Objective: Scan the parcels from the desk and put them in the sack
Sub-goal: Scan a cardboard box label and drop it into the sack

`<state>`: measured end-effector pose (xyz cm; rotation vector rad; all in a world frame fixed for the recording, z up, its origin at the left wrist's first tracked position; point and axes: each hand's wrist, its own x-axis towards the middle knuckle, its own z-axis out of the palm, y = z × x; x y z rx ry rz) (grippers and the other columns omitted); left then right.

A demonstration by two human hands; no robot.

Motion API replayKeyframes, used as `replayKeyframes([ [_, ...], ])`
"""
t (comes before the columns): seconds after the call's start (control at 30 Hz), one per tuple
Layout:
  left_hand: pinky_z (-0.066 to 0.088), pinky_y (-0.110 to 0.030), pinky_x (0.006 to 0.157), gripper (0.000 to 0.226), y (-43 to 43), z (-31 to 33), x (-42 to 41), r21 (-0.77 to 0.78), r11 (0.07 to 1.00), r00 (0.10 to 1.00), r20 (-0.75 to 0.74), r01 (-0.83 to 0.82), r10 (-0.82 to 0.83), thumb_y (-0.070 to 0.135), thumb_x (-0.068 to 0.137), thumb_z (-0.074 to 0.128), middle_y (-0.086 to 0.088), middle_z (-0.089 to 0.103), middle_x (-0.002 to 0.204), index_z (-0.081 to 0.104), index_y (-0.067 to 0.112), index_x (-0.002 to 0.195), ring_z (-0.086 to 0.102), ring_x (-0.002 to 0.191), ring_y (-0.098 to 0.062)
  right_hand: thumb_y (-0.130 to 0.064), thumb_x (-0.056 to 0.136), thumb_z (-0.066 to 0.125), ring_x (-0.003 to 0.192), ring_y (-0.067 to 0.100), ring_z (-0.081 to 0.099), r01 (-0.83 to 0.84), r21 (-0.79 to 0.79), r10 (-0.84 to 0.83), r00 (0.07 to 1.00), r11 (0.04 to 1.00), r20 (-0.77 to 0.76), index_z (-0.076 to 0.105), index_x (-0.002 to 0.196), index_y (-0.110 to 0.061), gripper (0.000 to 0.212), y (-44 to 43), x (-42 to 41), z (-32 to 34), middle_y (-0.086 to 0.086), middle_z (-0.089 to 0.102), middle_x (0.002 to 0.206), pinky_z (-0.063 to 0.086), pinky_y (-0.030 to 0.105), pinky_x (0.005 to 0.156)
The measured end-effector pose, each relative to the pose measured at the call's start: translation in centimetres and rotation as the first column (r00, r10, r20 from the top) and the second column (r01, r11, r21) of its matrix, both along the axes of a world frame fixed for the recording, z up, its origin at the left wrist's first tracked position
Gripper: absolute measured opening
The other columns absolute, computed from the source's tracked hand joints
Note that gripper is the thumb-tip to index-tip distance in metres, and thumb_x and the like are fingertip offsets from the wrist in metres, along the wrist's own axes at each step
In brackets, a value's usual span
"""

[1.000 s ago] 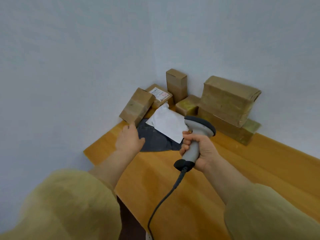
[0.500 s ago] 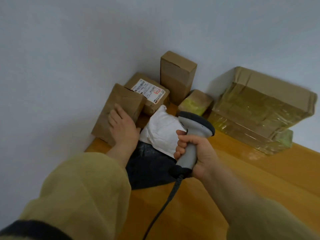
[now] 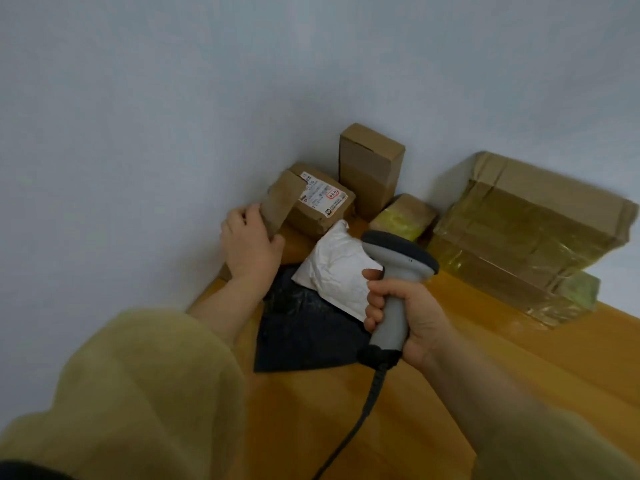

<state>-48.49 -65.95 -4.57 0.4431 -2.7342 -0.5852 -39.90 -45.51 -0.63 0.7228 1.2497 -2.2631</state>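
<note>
My left hand (image 3: pixel 251 244) grips a flat brown cardboard parcel (image 3: pixel 281 200) by its lower end, tilted up on edge at the desk's left corner. My right hand (image 3: pixel 412 315) holds a grey barcode scanner (image 3: pixel 398 268) by its handle, head pointing toward the parcels, cable trailing down. A white padded mailer (image 3: pixel 337 268) lies on a black poly bag (image 3: pixel 304 327) between my hands. Behind stands a labelled brown box (image 3: pixel 322 202). No sack is in view.
On the wooden desk (image 3: pixel 467 358) against the wall stand an upright brown box (image 3: pixel 369 168), a small taped box (image 3: pixel 401 216) and a large taped carton (image 3: pixel 530 230) on another at the right. The desk's left edge runs under my left forearm.
My left hand reached the brown parcel leaning at the corner, closed round it and tipped it up on edge. The view moved closer. The scanner hand stayed about where it was.
</note>
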Motion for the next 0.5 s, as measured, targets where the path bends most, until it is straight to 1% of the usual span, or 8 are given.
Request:
replayKeyframes([
  [0.03,0.039,-0.040,0.098,0.060,0.1,1.1,1.1,0.045,0.999,0.999,-0.040,0.003,-0.001,0.024,0.081,0.065,-0.015,0.044,0.127,0.044,0.013,0.135,0.043,0.114,-0.031,-0.004,0.080,0.058,0.042,0.014,0.041,-0.028,-0.008,0.028,0.999,1.000,-0.025,0.060,0.100,-0.005,0.020,0.6,1.0,0.6,0.004,0.046,0.055,0.042,0.023,0.042],
  [0.1,0.044,-0.039,0.097,0.059,0.9,3.6,3.8,0.210,0.978,0.996,-0.087,-0.002,0.020,0.026,0.080,0.068,-0.012,0.047,0.125,0.046,0.014,0.134,0.048,0.113,-0.027,-0.010,0.078,0.058,0.042,0.014,0.040,-0.084,-0.033,0.081,0.994,0.996,-0.076,0.060,0.099,-0.006,0.022,2.0,3.5,1.9,0.004,0.045,0.055,0.040,0.023,0.043],
  [0.17,0.050,-0.036,0.092,0.055,2.1,5.9,7.3,0.444,0.896,0.994,-0.090,-0.020,0.067,0.025,0.079,0.072,-0.003,0.056,0.120,0.051,0.015,0.129,0.056,0.109,-0.021,-0.011,0.075,0.060,0.042,0.014,0.040,-0.141,-0.009,0.138,0.981,0.990,-0.139,0.060,0.098,-0.006,0.024,3.8,6.6,3.1,0.004,0.045,0.054,0.040,0.023,0.043],
  [0.23,0.054,-0.038,0.088,0.047,3.9,8.1,11.6,0.693,0.719,0.990,-0.051,-0.060,0.132,0.018,0.080,0.075,0.000,0.063,0.114,0.056,0.013,0.122,0.062,0.102,-0.019,-0.006,0.079,0.062,0.042,0.015,0.041,-0.174,0.063,0.183,0.963,0.983,-0.196,0.061,0.100,-0.004,0.022,5.5,10.0,4.1,0.004,0.047,0.053,0.041,0.024,0.044],
  [0.3,0.057,-0.035,0.079,0.041,5.8,9.8,15.5,0.842,0.531,0.986,0.001,-0.091,0.166,0.010,0.081,0.073,-0.004,0.067,0.111,0.058,0.010,0.119,0.065,0.094,-0.019,-0.002,0.079,0.065,0.043,0.016,0.043,-0.186,0.128,0.211,0.950,0.974,-0.230,0.062,0.104,-0.001,0.025,7.5,13.5,4.8,0.005,0.050,0.053,0.042,0.026,0.046],
  [0.37,0.055,-0.027,0.067,0.038,7.6,10.9,19.1,0.893,0.441,0.989,0.026,-0.089,0.147,0.006,0.083,0.071,-0.005,0.068,0.107,0.058,0.007,0.119,0.066,0.085,-0.015,0.001,0.077,0.067,0.044,0.016,0.045,-0.210,0.166,0.248,0.934,0.963,-0.257,0.062,0.105,-0.002,0.028,9.3,16.4,5.7,0.005,0.051,0.054,0.043,0.027,0.046],
  [0.43,0.053,-0.023,0.061,0.036,8.9,12.0,21.9,0.899,0.432,0.994,0.026,-0.071,0.110,0.005,0.084,0.070,-0.004,0.068,0.104,0.058,0.005,0.119,0.066,0.082,-0.013,0.003,0.078,0.067,0.044,0.016,0.046,-0.230,0.209,0.284,0.916,0.950,-0.285,0.062,0.103,-0.002,0.027,10.8,18.7,6.7,0.005,0.051,0.054,0.044,0.028,0.046],
  [0.5,0.053,-0.024,0.061,0.037,9.9,12.7,24.1,0.888,0.455,0.996,0.032,-0.064,0.078,0.005,0.084,0.070,-0.002,0.069,0.099,0.058,0.005,0.118,0.066,0.082,-0.013,0.004,0.078,0.067,0.045,0.015,0.047,-0.234,0.255,0.309,0.900,0.938,-0.309,0.061,0.100,-0.004,0.025,12.0,20.4,7.7,0.004,0.051,0.053,0.045,0.029,0.046],
])
